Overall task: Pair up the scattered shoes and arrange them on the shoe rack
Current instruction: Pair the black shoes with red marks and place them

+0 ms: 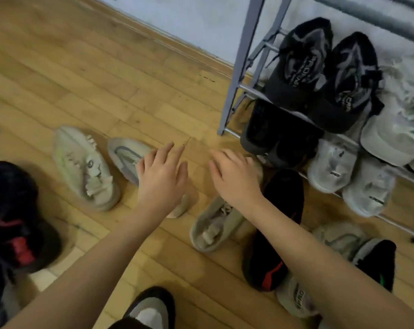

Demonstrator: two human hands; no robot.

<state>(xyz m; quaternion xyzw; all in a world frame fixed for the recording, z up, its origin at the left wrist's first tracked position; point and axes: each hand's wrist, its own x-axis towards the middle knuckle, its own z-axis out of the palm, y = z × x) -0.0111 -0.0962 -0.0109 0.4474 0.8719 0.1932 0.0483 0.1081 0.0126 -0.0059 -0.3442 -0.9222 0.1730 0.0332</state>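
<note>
Both hands hold nothing, fingers spread loosely: the left hand (162, 176) hovers over a beige shoe (127, 157), the right hand (234, 176) above another beige shoe (213, 224) beside a black shoe (276, 231). Shoes lie scattered on the wooden floor (106, 79); the metal shoe rack (240, 67) against the wall already carries pairs.

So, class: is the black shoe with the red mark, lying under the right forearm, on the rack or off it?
Off. The black shoe with the red mark lies on the wooden floor, in front of the shoe rack.
</note>
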